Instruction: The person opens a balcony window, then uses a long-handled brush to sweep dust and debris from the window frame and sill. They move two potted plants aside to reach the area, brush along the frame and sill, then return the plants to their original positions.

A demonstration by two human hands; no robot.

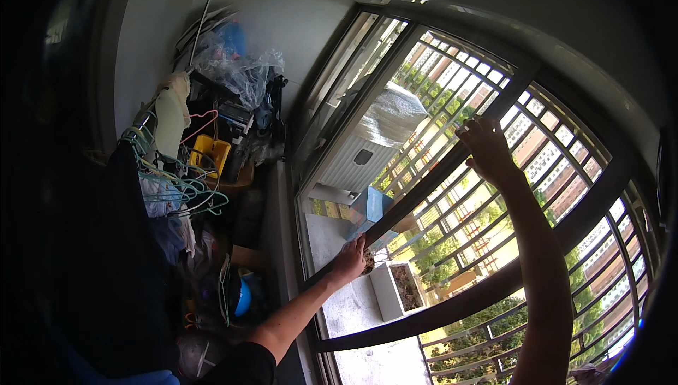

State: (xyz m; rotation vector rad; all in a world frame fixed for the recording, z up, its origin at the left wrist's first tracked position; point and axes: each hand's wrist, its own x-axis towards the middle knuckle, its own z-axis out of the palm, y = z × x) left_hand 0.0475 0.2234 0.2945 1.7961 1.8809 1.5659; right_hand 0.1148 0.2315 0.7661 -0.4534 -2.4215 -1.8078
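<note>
A dark-framed sliding window [410, 202] stands before me, its upright stile running diagonally across the view. On the lower part of this stile lies my left hand [349, 262], fingers curled over its edge. Higher up, my right hand [484, 149] straddles the same stile, with its thumb on one side and bent fingers on the other. A wide dark crossbar [450, 305] runs behind my right forearm. Through the glass I see a metal window guard [476, 236] with many bars.
Outside on the ledge [344, 305] are an outdoor unit [355, 160] under a silvery cover [394, 112], a blue box [371, 206] and a white planter [386, 292] with soil. To the left, hangers [180, 186], a yellow container [210, 153] and plastic bags [246, 75] crowd the wall.
</note>
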